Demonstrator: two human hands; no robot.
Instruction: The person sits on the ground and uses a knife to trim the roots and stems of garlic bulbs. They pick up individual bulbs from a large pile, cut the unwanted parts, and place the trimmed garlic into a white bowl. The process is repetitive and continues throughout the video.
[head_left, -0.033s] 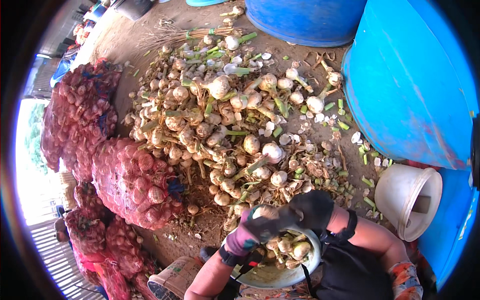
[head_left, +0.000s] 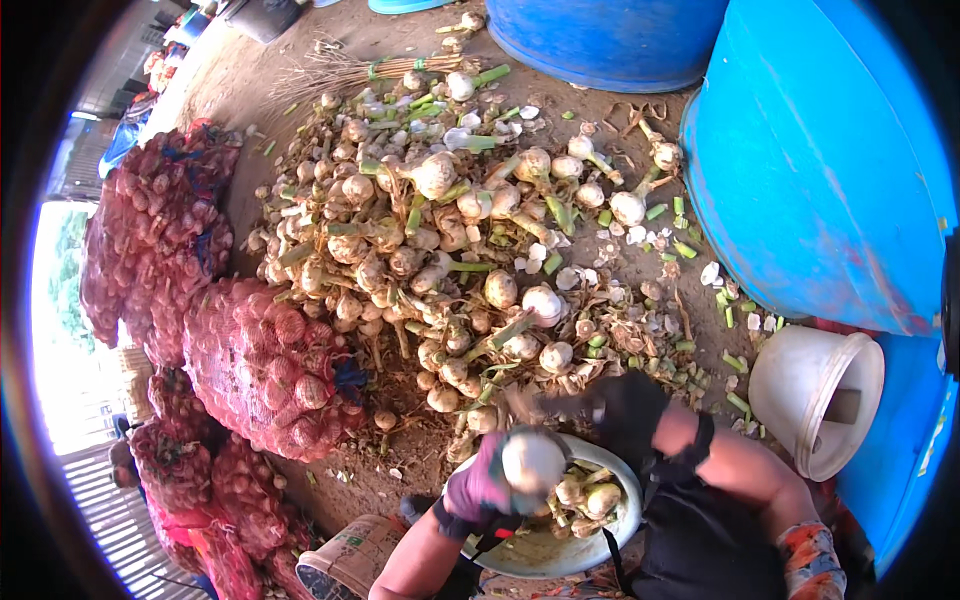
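My left hand (head_left: 478,480), in a purple and grey glove, is closed around a white garlic bulb (head_left: 533,463) above the near rim of the heap. Under it is a pale round basin (head_left: 632,520) with several trimmed garlic bulbs (head_left: 585,495) inside. My right hand (head_left: 628,415), in a dark glove, is closed just right of the bulb and apart from it. A thin brownish shape sticks out leftward from its fingers, smeared by motion, so its kind is unclear. Beyond both hands lies a heap of garlic (head_left: 430,250) with stems and dry leaves.
Red net sacks (head_left: 270,365) full of bulbs stand along the left. A white bucket (head_left: 805,385) lies tipped at the right, near large blue tubs (head_left: 820,170). A beige bucket (head_left: 350,555) is at lower left. A twig broom (head_left: 370,70) lies behind the heap.
My left hand has turned, and the garlic bulb now shows its white face. My right hand has drawn slightly away from it, leaving a gap between the hands.
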